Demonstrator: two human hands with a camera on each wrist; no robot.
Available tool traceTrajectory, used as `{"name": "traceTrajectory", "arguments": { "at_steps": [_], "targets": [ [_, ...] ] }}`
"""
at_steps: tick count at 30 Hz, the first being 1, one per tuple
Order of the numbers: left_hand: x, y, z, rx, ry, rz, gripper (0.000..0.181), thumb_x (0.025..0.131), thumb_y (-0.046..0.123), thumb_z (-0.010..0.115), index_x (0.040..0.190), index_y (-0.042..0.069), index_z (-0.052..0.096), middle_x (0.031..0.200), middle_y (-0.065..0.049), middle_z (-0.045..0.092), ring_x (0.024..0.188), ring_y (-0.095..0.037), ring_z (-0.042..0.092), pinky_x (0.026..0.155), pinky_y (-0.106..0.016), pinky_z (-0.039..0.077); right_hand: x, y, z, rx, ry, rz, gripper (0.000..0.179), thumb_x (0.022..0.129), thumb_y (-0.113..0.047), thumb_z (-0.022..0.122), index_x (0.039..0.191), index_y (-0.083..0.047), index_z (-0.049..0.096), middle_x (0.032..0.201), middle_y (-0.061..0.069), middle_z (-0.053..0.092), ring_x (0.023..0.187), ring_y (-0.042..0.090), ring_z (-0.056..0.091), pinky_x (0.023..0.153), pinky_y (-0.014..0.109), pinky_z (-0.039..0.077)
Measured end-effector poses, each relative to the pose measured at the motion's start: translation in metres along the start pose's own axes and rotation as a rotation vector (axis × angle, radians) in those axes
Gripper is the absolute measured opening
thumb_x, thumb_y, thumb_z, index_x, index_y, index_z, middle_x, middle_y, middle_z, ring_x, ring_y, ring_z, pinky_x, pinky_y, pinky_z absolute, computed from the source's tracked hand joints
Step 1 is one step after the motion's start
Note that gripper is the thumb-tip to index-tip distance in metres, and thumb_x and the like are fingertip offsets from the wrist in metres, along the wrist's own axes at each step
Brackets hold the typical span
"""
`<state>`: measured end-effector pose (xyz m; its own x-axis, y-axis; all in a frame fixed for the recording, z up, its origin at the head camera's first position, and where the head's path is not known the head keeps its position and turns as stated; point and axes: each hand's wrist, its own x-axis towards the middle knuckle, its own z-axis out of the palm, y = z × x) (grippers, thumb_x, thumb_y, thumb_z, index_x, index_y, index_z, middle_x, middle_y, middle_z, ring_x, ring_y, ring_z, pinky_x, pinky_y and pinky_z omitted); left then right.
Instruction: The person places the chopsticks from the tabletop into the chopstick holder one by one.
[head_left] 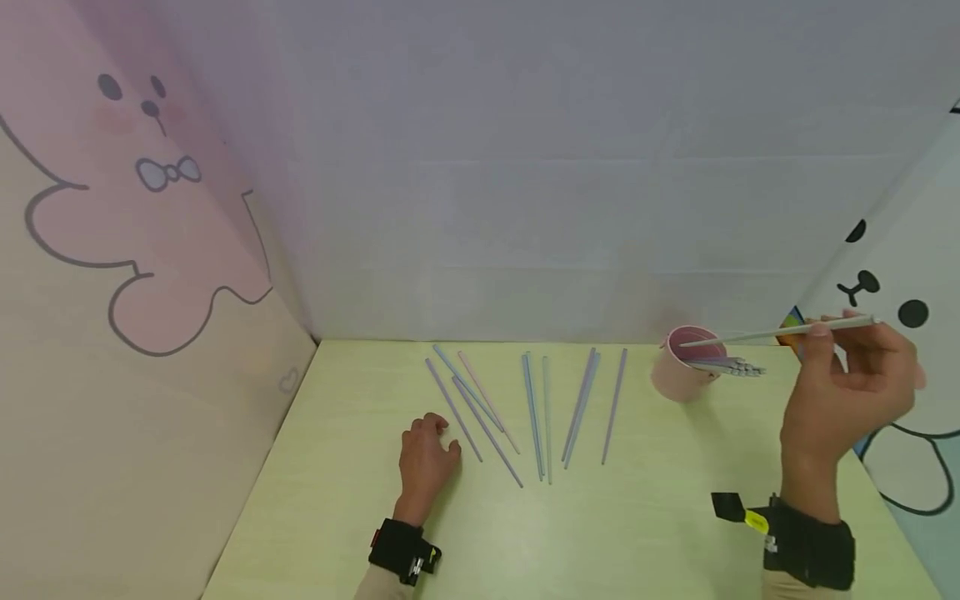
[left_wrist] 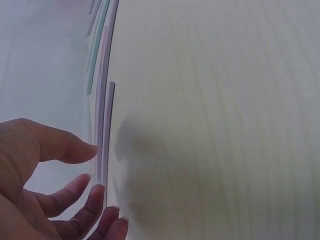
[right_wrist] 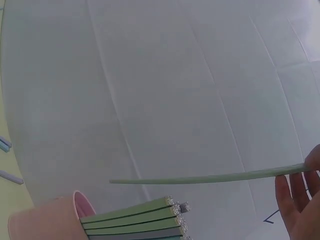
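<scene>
My right hand [head_left: 847, 392] pinches a thin pale green stick [right_wrist: 215, 178] near one end, between thumb and fingers. The stick is held almost level, and its far tip overlaps the mouth of a pink bucket [head_left: 678, 379] in the head view. A bundle of green and grey sticks [right_wrist: 135, 220] with glittery ends leans out of that bucket toward the right hand. On the left, my left hand [head_left: 427, 458] rests at the table with loosely bent fingers and holds nothing. Beside its fingertips lies a purple stick [head_left: 453, 408].
Several purple, blue, pink and pale green sticks [head_left: 546, 417] lie spread on the pale yellow table [head_left: 600, 533]. Some cross one another at the left. A grey back wall [head_left: 480, 208] stands behind the table, with printed cartoon panels [head_left: 172, 225] on both sides.
</scene>
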<state>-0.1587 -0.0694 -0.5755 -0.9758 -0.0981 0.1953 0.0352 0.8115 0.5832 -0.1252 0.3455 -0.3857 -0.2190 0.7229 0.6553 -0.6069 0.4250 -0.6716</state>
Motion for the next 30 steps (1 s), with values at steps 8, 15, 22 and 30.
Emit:
{"name": "traceTrajectory", "arguments": {
  "at_steps": [8, 15, 22, 30],
  "targets": [
    [0.004, 0.007, 0.009, 0.053, 0.004, 0.011, 0.031, 0.074, 0.019, 0.078, 0.099, 0.006, 0.065, 0.089, -0.007, 0.059, 0.082, -0.031, 0.054, 0.060, -0.042, 0.048, 0.006, 0.012, -0.010, -0.108, 0.033, -0.007, 0.019, 0.088, 0.001, 0.066, 0.108, 0.002, 0.066, 0.106, 0.014, 0.065, 0.097, 0.026, 0.065, 0.086, 0.025, 0.054],
    [0.002, 0.015, 0.013, 0.070, 0.000, 0.018, 0.036, 0.072, 0.028, 0.080, 0.097, 0.006, 0.064, 0.089, -0.009, 0.059, 0.082, -0.033, 0.054, 0.057, -0.042, 0.048, -0.005, 0.013, -0.008, -0.235, 0.004, -0.002, 0.021, 0.090, -0.005, 0.067, 0.111, -0.003, 0.065, 0.107, 0.009, 0.065, 0.100, 0.021, 0.064, 0.085, 0.021, 0.053],
    [-0.001, 0.014, 0.018, 0.119, 0.020, 0.031, 0.039, 0.068, 0.025, 0.083, 0.094, 0.006, 0.061, 0.092, -0.014, 0.058, 0.080, -0.033, 0.053, 0.058, -0.042, 0.047, -0.021, 0.018, -0.003, -0.227, -0.025, -0.005, 0.021, 0.087, 0.003, 0.066, 0.108, 0.002, 0.066, 0.106, 0.014, 0.067, 0.093, 0.021, 0.066, 0.079, 0.019, 0.054],
    [-0.003, 0.010, 0.016, 0.126, 0.024, 0.029, 0.034, 0.070, 0.019, 0.079, 0.094, 0.004, 0.060, 0.092, -0.015, 0.057, 0.080, -0.033, 0.051, 0.059, -0.042, 0.045, -0.031, 0.044, -0.008, -0.245, -0.102, -0.008, 0.022, 0.086, 0.004, 0.068, 0.107, 0.002, 0.068, 0.103, 0.015, 0.067, 0.092, 0.020, 0.068, 0.077, 0.014, 0.054]
  ]
}}
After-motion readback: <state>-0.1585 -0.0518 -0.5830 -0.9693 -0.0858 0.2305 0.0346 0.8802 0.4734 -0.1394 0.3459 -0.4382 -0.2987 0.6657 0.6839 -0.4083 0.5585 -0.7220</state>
